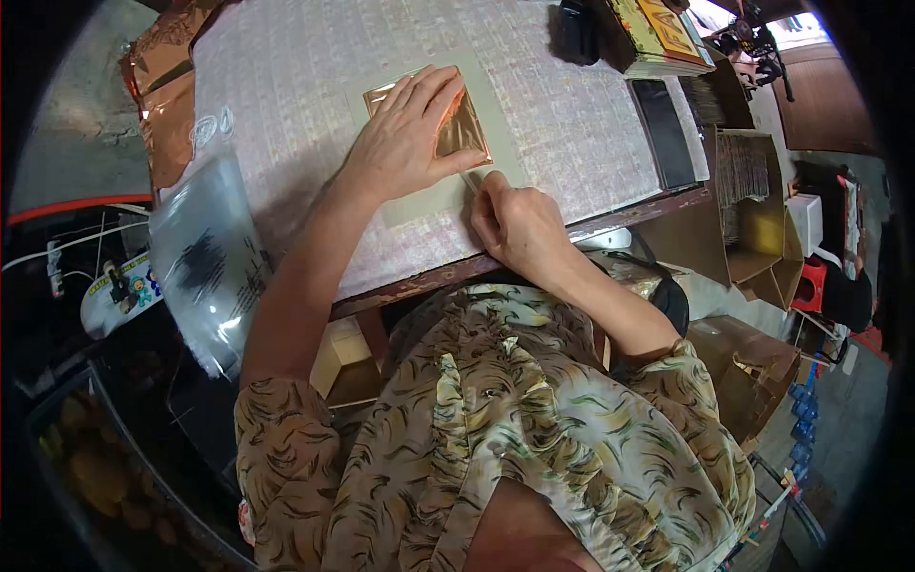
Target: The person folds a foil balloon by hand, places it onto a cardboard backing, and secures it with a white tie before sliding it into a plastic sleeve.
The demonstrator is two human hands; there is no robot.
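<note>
A square piece faced with shiny copper foil [463,133] lies on a grey-green board [419,207] on the cloth-covered table. My left hand [405,138] rests flat over the foil square, fingers stretched toward its far edge and thumb along its near edge. Close to the near right corner of the square, my right hand [519,221] is closed around a thin, pale, stick-like tool [470,179]. Most of that tool is hidden in the fist, so I cannot tell its kind. Its visible end points toward the left thumb.
Copper foil sheets [170,110] hang over the left table edge, near a white cord [214,126] and a clear plastic bag [205,253]. A dark flat rectangle [664,133], a black object [576,33] and stacked booklets [658,43] lie right. An open cardboard box [758,210] stands beyond.
</note>
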